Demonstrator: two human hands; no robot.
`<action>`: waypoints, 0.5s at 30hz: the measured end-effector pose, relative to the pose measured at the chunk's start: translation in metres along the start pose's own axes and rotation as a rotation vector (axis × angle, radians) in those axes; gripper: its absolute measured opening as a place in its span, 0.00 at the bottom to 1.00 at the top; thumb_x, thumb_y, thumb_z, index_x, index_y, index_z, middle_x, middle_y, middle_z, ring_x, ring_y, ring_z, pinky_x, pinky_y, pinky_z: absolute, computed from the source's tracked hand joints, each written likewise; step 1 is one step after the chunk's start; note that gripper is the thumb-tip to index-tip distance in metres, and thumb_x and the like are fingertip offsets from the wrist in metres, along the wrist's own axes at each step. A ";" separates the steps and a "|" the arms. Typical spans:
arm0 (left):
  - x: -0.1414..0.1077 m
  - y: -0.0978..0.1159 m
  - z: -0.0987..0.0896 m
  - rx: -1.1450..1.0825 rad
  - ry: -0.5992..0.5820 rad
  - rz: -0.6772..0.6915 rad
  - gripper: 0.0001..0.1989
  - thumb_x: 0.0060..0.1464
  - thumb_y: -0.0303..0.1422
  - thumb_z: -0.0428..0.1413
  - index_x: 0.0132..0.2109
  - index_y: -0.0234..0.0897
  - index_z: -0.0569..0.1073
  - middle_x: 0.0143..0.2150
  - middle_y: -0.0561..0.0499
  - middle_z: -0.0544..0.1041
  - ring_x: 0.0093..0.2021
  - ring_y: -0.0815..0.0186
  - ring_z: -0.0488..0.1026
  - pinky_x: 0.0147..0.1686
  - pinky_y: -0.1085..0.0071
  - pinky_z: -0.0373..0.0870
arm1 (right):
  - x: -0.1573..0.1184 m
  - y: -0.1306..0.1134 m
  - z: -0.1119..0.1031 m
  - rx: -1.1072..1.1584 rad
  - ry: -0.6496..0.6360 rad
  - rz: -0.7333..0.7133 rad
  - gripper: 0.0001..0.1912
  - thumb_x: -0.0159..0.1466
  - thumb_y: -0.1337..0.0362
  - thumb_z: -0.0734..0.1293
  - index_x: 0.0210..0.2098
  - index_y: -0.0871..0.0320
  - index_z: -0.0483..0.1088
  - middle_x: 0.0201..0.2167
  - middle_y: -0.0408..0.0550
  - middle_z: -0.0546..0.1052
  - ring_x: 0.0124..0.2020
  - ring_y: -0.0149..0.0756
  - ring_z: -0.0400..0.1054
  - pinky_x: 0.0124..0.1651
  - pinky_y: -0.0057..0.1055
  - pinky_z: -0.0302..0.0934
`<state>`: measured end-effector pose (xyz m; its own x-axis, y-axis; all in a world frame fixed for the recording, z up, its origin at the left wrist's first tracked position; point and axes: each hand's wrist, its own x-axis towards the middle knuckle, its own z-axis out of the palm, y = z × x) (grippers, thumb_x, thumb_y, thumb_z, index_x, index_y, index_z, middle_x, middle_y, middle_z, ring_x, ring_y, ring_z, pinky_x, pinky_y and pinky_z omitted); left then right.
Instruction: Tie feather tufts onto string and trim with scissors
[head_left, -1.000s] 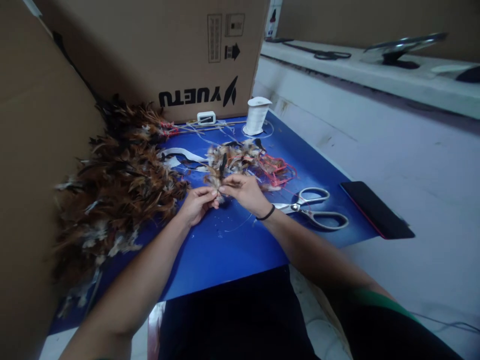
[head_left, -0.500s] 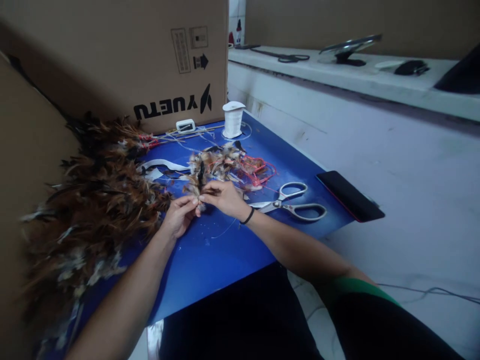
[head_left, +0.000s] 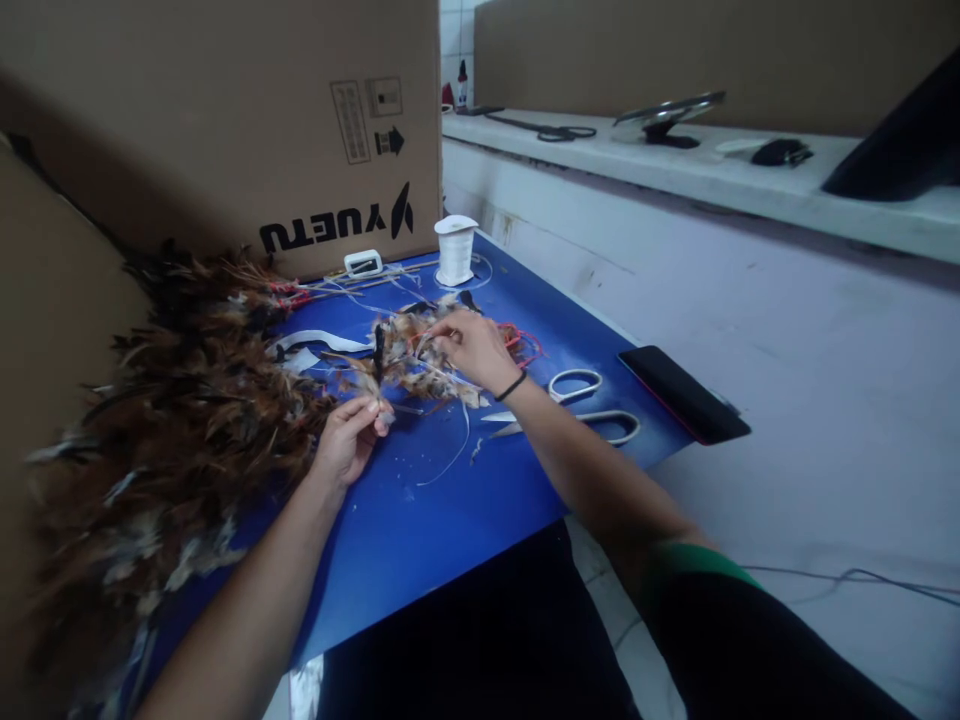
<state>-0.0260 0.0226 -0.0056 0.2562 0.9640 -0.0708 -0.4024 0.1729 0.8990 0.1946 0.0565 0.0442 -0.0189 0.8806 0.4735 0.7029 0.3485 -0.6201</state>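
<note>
A small bunch of feathers (head_left: 368,382) is pinched between the thumb and fingers of my left hand (head_left: 349,435), just above the blue table (head_left: 405,540). My right hand (head_left: 474,348) is over the loose feather pile (head_left: 409,335), its fingers bent together; what they hold, if anything, is too small to make out. Red strings (head_left: 529,345) lie beyond that hand. Open scissors (head_left: 574,385) rest on the table, partly behind my right forearm. A thin pale strand (head_left: 459,455) curls on the table between my arms.
A large heap of brown feathers (head_left: 202,430) covers the table's left side. At the back stand a white spool (head_left: 455,252) and a small white case (head_left: 363,263), before a cardboard box (head_left: 225,120). A black phone (head_left: 682,393) lies at the right edge, beside the wall ledge (head_left: 600,155).
My right hand has left my left hand and moved up and right to the feather pile. My left hand still pinches its bunch. The view has shifted slightly.
</note>
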 end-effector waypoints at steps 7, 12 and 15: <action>0.001 0.000 -0.002 -0.013 0.009 0.008 0.08 0.40 0.30 0.66 0.28 0.30 0.77 0.28 0.49 0.75 0.22 0.77 0.65 0.23 0.79 0.63 | 0.057 0.023 0.019 -0.478 -0.298 0.030 0.16 0.60 0.72 0.61 0.42 0.58 0.76 0.46 0.58 0.76 0.46 0.45 0.70 0.47 0.35 0.61; 0.001 -0.001 -0.003 -0.018 0.003 0.006 0.08 0.41 0.31 0.65 0.29 0.31 0.77 0.28 0.49 0.75 0.21 0.77 0.64 0.23 0.78 0.63 | 0.071 0.032 0.023 -0.498 -0.338 0.032 0.13 0.59 0.71 0.63 0.38 0.61 0.77 0.41 0.59 0.78 0.43 0.45 0.71 0.45 0.34 0.62; 0.001 -0.002 -0.002 -0.026 -0.006 0.007 0.08 0.41 0.31 0.65 0.28 0.31 0.77 0.26 0.50 0.74 0.21 0.77 0.64 0.23 0.77 0.63 | 0.074 0.033 0.004 -0.337 -0.171 0.038 0.11 0.58 0.70 0.63 0.37 0.61 0.77 0.35 0.54 0.79 0.38 0.40 0.72 0.43 0.33 0.63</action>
<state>-0.0268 0.0239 -0.0081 0.2587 0.9640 -0.0615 -0.4270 0.1712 0.8879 0.2137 0.1341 0.0562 -0.0864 0.9416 0.3254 0.8991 0.2143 -0.3816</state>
